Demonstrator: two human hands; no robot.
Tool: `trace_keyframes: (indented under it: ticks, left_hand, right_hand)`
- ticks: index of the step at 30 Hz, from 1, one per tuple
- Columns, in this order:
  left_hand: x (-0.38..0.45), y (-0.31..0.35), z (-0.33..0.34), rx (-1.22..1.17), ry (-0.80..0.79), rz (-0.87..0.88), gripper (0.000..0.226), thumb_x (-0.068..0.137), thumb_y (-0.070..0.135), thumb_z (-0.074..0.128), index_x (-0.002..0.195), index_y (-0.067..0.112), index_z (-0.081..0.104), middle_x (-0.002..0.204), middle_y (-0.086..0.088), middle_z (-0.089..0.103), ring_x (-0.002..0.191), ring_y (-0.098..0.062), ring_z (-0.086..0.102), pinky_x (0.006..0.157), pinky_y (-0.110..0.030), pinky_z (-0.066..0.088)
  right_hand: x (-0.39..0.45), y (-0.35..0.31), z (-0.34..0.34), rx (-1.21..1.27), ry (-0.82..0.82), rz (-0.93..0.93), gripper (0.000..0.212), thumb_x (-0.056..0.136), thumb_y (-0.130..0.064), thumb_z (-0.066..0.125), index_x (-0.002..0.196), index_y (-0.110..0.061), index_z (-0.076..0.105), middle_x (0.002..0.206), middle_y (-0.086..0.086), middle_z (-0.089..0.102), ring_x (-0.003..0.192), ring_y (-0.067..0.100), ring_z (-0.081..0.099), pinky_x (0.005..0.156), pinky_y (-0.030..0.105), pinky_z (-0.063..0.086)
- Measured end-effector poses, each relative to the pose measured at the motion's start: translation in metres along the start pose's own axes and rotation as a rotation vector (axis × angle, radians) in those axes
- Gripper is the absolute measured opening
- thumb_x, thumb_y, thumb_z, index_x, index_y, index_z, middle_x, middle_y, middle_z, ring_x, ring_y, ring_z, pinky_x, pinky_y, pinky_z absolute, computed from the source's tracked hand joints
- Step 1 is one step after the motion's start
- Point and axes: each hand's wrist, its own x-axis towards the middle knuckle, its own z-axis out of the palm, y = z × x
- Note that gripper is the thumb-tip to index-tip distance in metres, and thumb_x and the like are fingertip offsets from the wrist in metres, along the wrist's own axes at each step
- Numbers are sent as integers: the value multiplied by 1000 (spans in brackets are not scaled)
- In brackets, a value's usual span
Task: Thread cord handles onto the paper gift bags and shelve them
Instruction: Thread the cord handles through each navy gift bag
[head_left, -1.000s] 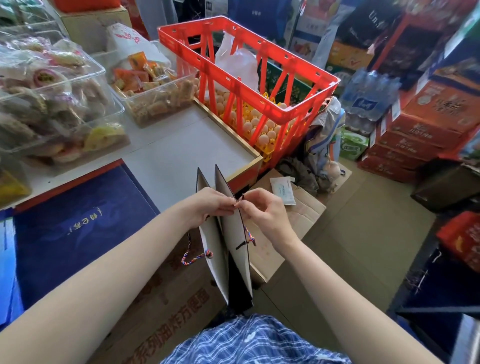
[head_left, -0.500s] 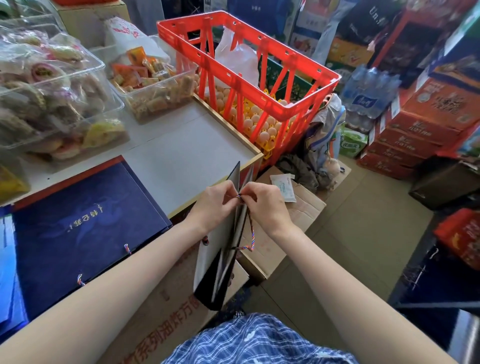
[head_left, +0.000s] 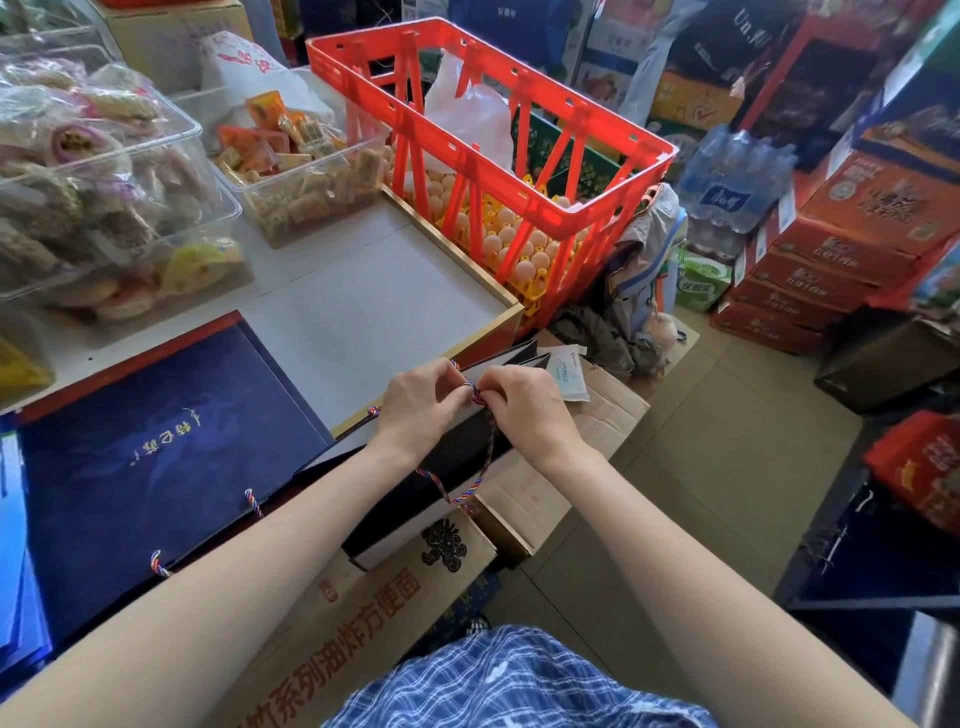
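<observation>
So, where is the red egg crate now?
In the head view the red egg crate sits at top centre, past the far right edge of the white counter, right of the clear snack box.

Small grocery shop — red crate of eggs (head_left: 519, 249), clear tubs of snacks (head_left: 104, 208), stacked drink cartons (head_left: 831, 260) and bottled-water packs (head_left: 732, 182) everywhere.

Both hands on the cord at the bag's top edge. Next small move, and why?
Probably pull the knot tight: both the left hand and right hand pinch the cord at the dark bag's top edge, with a slack loop hanging below.
</observation>
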Motion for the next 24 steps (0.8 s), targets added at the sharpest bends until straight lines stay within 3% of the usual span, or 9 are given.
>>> trace_keyframes:
  ticks: [5, 7, 11, 15, 18, 21, 24]
  left_hand:
    - [10, -4, -11, -497, -309, -281, 8, 90, 7, 58, 83, 11, 61, 80, -7, 69, 76, -17, 67, 77, -26, 56]
    - [12, -5, -16, -585, -386, -309, 9, 90, 3, 56, 84, 9, 61, 77, -7, 69, 69, -10, 67, 73, -21, 56]
    - [15, -6, -19, -537, -425, -332, 8, 89, 4, 58, 83, 8, 61, 74, -5, 69, 62, -6, 66, 70, -20, 55]
    - [18, -6, -17, -278, -281, -354, 16, 84, 10, 67, 71, 12, 57, 68, -8, 63, 58, -14, 60, 66, -27, 55]
    - [17, -4, -23, -402, -327, -462, 13, 85, 12, 66, 75, 6, 59, 69, -9, 60, 58, -15, 56, 58, -19, 53]
    - [15, -5, -30, -554, -493, -491, 13, 88, 17, 62, 88, 4, 66, 80, -7, 70, 71, -13, 67, 69, -19, 57]
    - [14, -8, -30, -544, -511, -457, 15, 89, 19, 60, 92, 6, 68, 93, -12, 70, 85, -17, 67, 79, -23, 56]
  right_hand:
    - [-2, 6, -1, 180, 7, 3, 12, 86, -4, 61, 91, -6, 71, 88, 6, 71, 81, 14, 61, 79, 31, 50]
    - [-1, 9, -1, 240, -13, 1, 12, 85, -2, 62, 90, -6, 72, 87, 5, 71, 81, 13, 62, 80, 30, 51]
    - [4, 13, 0, 287, -59, 3, 14, 84, -1, 62, 90, -8, 72, 86, -1, 71, 81, 12, 65, 81, 32, 53]
    - [2, 11, 5, 378, -49, 25, 12, 83, 0, 65, 92, -7, 69, 86, 2, 71, 82, 16, 68, 80, 30, 55]
    - [2, 11, 9, 421, -16, 25, 11, 82, 1, 66, 89, -6, 69, 85, 2, 71, 81, 15, 67, 80, 28, 54]
    - [2, 12, 10, 432, -12, 9, 11, 82, 2, 65, 87, -5, 72, 84, 1, 70, 78, 12, 64, 76, 18, 51]
    - [2, 12, 11, 434, -15, 6, 11, 82, 2, 65, 87, -5, 72, 84, 0, 68, 77, 9, 62, 74, 13, 48]
